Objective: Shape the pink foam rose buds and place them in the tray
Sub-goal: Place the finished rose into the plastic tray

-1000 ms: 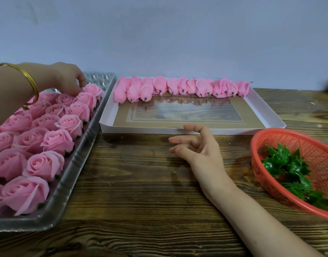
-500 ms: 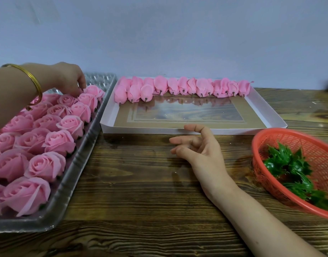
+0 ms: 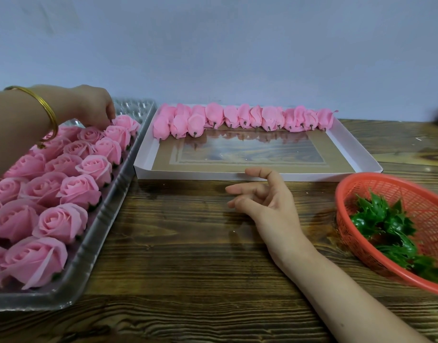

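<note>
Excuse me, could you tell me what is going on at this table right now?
A person is filling a clear plastic tray with shaped pink foam roses. The left hand reaches to the tray's far end, fingertips down at the last roses; whether it grips one is unclear. The right hand is open and empty over the dark wooden table. A shallow white cardboard box holds a row of unshaped pink foam buds, and a red plastic basket holds green plastic leaves.
</note>
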A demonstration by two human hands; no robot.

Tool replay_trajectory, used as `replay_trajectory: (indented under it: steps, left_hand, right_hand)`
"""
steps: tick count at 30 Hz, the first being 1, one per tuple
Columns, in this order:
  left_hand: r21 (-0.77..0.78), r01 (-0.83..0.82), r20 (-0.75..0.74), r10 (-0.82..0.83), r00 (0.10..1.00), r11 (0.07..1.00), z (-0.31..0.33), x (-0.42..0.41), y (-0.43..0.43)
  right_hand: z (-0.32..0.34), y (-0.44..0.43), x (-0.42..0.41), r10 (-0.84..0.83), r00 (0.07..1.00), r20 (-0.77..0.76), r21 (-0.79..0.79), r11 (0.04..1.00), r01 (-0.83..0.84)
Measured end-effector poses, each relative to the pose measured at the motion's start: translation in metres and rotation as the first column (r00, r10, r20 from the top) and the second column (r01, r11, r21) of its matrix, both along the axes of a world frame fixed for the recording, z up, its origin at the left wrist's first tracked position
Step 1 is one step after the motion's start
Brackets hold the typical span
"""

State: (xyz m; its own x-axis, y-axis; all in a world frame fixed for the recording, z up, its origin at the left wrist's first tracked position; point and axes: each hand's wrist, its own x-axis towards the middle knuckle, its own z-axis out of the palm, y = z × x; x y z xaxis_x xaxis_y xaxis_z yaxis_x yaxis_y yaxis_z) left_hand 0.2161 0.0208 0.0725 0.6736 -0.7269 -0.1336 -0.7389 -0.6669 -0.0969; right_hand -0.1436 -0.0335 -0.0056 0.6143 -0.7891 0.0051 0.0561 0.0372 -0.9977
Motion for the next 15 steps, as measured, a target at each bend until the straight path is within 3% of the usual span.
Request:
replay_trajectory:
  steps: [9, 15]
  left_hand:
    - [-0.005, -0.023, -0.054, 0.022, 0.998, 1.000, -0.0011, -0.0031, 0.0016]
    - [-0.025, -0.092, -0.195, 0.085, 0.977, 0.995, 0.0048, -0.0082, 0.0040]
  right_hand:
    - [0.0021, 0.0004, -0.0010, 0.000, 1.000, 0.004, 0.004, 1.000, 0.000]
    - [0.0015, 0.0005, -0.0006, 0.002, 1.000, 0.011, 0.007, 1.000, -0.003]
